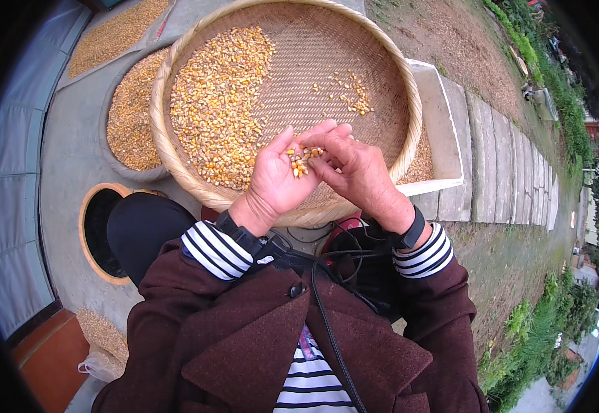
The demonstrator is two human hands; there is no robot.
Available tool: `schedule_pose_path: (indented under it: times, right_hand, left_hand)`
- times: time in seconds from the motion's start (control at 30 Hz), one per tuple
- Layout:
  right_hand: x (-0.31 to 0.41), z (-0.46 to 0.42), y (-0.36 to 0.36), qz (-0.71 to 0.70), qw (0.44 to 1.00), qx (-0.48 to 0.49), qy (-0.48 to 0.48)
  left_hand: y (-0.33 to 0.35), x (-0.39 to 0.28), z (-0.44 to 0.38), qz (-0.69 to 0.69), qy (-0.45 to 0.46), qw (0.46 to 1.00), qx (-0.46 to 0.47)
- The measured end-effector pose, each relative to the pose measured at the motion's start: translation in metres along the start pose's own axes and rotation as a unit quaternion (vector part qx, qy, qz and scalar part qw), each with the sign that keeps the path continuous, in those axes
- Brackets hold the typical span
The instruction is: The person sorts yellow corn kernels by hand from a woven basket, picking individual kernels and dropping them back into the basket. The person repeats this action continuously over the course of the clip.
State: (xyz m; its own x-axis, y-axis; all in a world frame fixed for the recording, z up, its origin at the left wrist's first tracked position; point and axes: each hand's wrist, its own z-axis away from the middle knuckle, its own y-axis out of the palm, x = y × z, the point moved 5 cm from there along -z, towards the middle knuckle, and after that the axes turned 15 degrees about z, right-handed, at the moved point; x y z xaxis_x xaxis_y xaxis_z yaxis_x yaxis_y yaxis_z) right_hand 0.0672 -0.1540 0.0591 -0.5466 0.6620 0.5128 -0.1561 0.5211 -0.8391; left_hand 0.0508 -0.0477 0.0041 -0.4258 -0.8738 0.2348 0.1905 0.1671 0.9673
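A large round woven bamboo tray (408, 93) lies before me. Dried corn kernels (217, 103) cover its left part, and a small scatter of kernels (359, 98) lies at its right. Over the near part of the tray, my left hand (284, 180) is turned palm up with a small heap of corn kernels (299, 168) in it. My right hand (359, 170) reaches over that palm, its thumb and forefinger among the kernels. Whether those fingertips pinch a kernel, I cannot tell.
A basket of kernels (134, 113) stands left of the tray, with more corn (119, 36) spread beyond. A white foam box (446, 139) is at the right, beside concrete slabs (501, 160). An orange-rimmed round container (90, 242) stands near my left knee. Black cables (320, 289) hang before my body.
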Motion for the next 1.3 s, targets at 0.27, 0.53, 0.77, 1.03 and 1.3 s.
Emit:
schedule_pose_path:
  times: [0.27,0.53,0.77,1.03,1.3]
  right_hand:
    - [0.000,0.002,-0.004,0.048,0.998,-0.049,-0.015]
    - [0.006,0.002,0.003,0.100,0.992,-0.072,-0.038]
    - [-0.001,0.001,-0.003,0.006,1.000,-0.025,0.014]
    - [-0.011,0.001,-0.006,-0.379,0.906,0.101,0.158]
    - [0.009,0.003,0.013,-0.018,0.994,-0.041,0.095]
  left_hand:
    - [0.001,0.001,0.000,-0.001,0.006,1.000,-0.002]
    - [-0.004,0.001,0.000,-0.023,0.001,1.000,0.009]
    - [-0.007,0.002,-0.001,0.040,-0.024,0.999,0.010]
    - [-0.010,0.000,0.001,0.146,-0.083,0.983,0.077]
    - [-0.004,0.002,0.000,-0.013,0.000,1.000,-0.012]
